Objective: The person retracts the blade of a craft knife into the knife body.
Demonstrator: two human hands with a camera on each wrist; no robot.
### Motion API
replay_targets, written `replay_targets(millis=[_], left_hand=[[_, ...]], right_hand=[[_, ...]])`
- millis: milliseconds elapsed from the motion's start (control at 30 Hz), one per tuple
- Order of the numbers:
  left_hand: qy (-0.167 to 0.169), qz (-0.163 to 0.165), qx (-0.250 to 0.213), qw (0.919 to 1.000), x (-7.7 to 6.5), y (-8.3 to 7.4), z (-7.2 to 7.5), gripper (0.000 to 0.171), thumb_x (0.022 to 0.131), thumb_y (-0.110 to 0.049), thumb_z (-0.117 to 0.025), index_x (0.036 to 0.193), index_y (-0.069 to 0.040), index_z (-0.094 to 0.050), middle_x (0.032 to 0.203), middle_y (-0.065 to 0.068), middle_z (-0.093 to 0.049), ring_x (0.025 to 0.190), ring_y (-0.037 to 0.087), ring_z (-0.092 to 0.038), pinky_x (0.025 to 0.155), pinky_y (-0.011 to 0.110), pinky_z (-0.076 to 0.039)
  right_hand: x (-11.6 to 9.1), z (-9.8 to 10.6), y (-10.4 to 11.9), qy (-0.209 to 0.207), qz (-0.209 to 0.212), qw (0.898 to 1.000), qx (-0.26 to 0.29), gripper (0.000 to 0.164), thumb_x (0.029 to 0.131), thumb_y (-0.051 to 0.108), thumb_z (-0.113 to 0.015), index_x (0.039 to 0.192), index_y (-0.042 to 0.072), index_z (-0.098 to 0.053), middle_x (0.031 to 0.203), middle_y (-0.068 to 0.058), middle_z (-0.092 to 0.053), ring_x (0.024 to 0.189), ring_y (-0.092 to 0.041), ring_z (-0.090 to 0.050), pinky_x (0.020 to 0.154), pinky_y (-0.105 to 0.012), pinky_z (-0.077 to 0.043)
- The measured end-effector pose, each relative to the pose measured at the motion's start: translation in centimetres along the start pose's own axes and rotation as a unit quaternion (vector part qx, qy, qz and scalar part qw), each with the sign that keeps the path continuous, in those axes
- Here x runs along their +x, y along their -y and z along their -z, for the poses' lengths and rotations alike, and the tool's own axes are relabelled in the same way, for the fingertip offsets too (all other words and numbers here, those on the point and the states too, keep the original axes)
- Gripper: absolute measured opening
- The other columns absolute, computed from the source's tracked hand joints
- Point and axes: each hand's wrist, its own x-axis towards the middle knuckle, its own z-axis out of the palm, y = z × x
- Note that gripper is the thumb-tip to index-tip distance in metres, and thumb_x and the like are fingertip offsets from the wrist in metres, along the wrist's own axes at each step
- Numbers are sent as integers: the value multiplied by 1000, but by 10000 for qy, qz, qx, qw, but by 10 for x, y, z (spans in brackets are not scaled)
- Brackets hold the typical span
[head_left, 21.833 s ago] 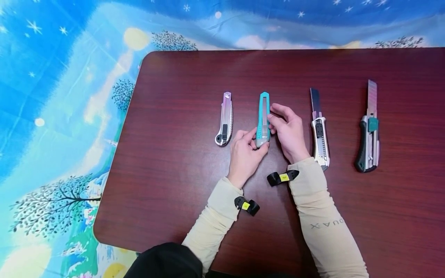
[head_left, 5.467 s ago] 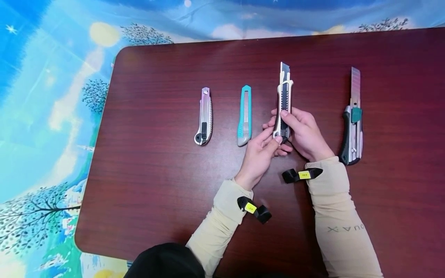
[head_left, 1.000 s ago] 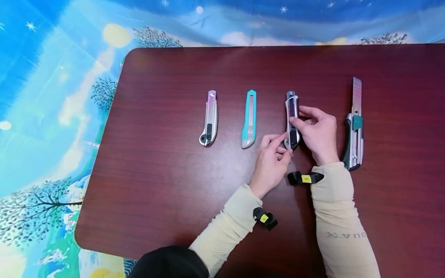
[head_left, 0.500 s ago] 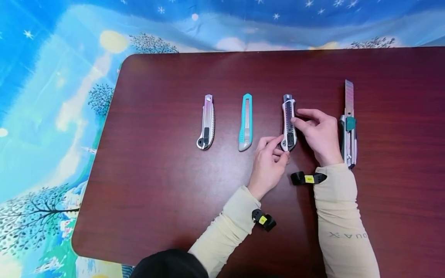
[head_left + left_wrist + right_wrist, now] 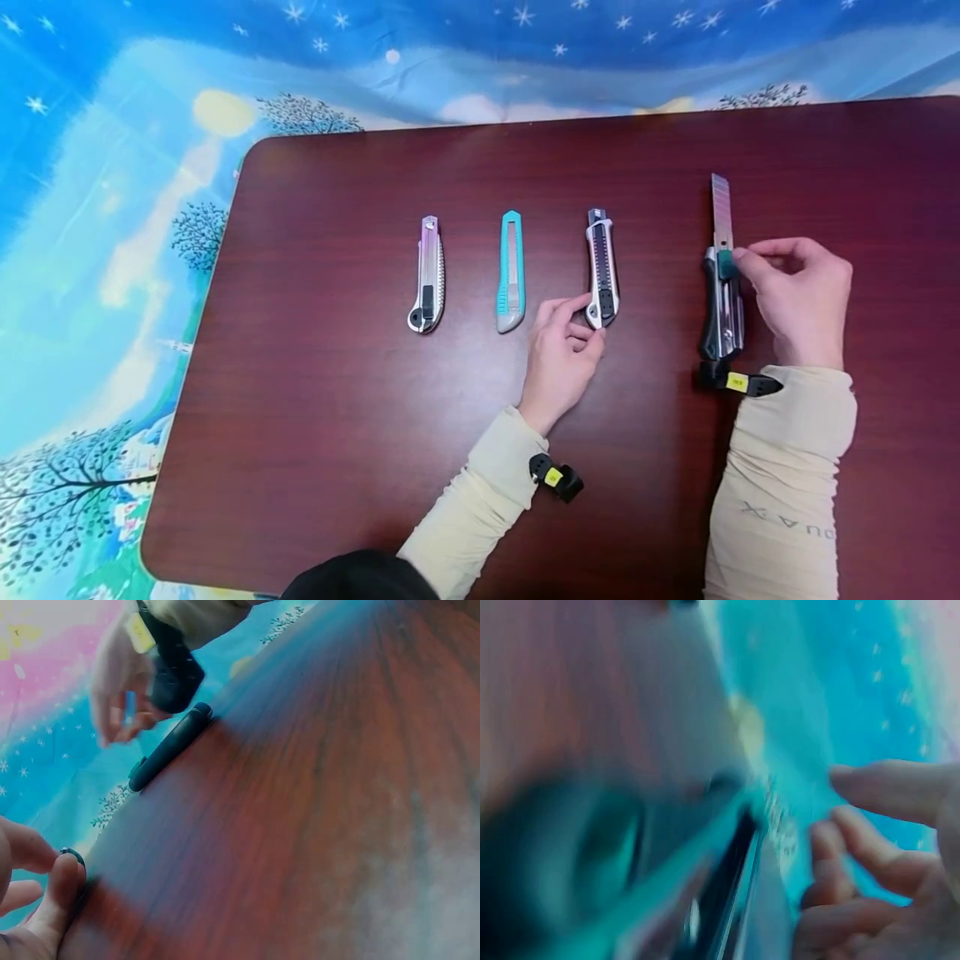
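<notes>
Thumb and index finger of my left hand [image 5: 562,358] pinch the rear end of a silver-and-black utility knife [image 5: 602,267] lying on the table. The left wrist view shows the knife's dark end [image 5: 73,855] between the fingertips. To the right, my right hand [image 5: 802,292] is beside a larger black-and-green utility knife [image 5: 723,292], its long blade extended away from me. Its fingers are loosely bent and hold nothing; in the right wrist view they stand apart from the blurred knife [image 5: 735,892]. The thumb tip overlaps the green slider in the head view.
A teal utility knife [image 5: 511,275] and a slim silver utility knife [image 5: 427,279] lie side by side to the left, blades retracted. The dark red wooden table [image 5: 315,417] has a rounded left corner. A blue patterned cloth [image 5: 135,167] surrounds it.
My right hand has left the silver-and-black knife and moved right to the black-and-green one. That silver knife, held in both hands with blade out earlier, now lies down with its blade mostly retracted.
</notes>
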Motion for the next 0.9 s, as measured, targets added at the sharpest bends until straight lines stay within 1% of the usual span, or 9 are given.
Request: replay_targets(millis=[100,167,300,400,533,700,800,833,900], left_hand=[[-52,55,-58,10000,-1,0,3,44,78,-7,-65,120,-9,-54,111,5,-45,66,-1,-59,60,13,-51],[-74,88,-102,9999,-1,0,3,44,78,-8,-65,120,-10,-53,110,5,-45,65,-1,-60,59,14,-51],[-96,127,-179,9997,-1,1,3,44,78,-9,-66,120,-11,-53,110,5,-45,64,0,-60,59,15,-52],[-104,133,-207,9996,-1,0,2,44,78,-10,-66,120,-10,-52,109,5,-46,65,0,-60,60,15,-52],[-123,167,-251,9995,-1,-2,1,43,79,-12,-65,120,-10,-52,110,5,-46,65,0,-59,60,15,-52],[-186,231,-280,9992,-2,-2,-1,40,81,-13,-62,120,-11,-52,111,3,-47,65,1,-59,59,16,-52],[-280,242,-377,9986,-4,-5,0,39,82,-11,-61,120,-10,-52,111,4,-47,64,4,-59,58,16,-51],[-333,214,-433,9983,-5,-8,1,38,82,-9,-61,119,-9,-52,111,6,-47,63,5,-59,57,17,-51],[-459,42,-554,9974,-7,-15,3,38,82,-6,-60,119,-5,-52,110,10,-46,61,9,-58,55,18,-51]], right_hand=[[2,3,-9,432,-117,9932,-1075,35,76,39,-66,101,14,-61,63,27,-50,61,5,-48,53,-15,-39],[2,2,-12,677,-82,9847,-1602,52,75,48,-63,110,10,-58,69,25,-49,68,2,-47,58,-18,-38],[0,1,-11,961,116,9691,-2269,71,74,57,-59,118,1,-53,93,-3,-60,88,-18,-49,66,-27,-37],[-2,1,-9,1213,223,9585,-2569,78,74,60,-58,119,-3,-49,109,-21,-55,98,-34,-45,68,-33,-39],[-4,2,-7,1322,211,9500,-2820,79,73,59,-59,117,-5,-48,107,-21,-54,99,-38,-42,69,-40,-41],[-6,1,-8,1146,110,9505,-2887,70,75,53,-61,115,-4,-51,107,-22,-57,99,-38,-44,70,-41,-41],[-6,2,-10,1022,44,9570,-2713,68,75,51,-61,114,-4,-52,106,-22,-58,98,-35,-44,68,-37,-41],[-5,2,-10,971,14,9606,-2603,67,75,51,-61,114,-3,-52,101,-20,-59,95,-32,-46,67,-34,-41],[-4,3,-11,883,-54,9710,-2223,62,75,50,-62,112,0,-54,88,-7,-60,86,-22,-49,62,-27,-41]])
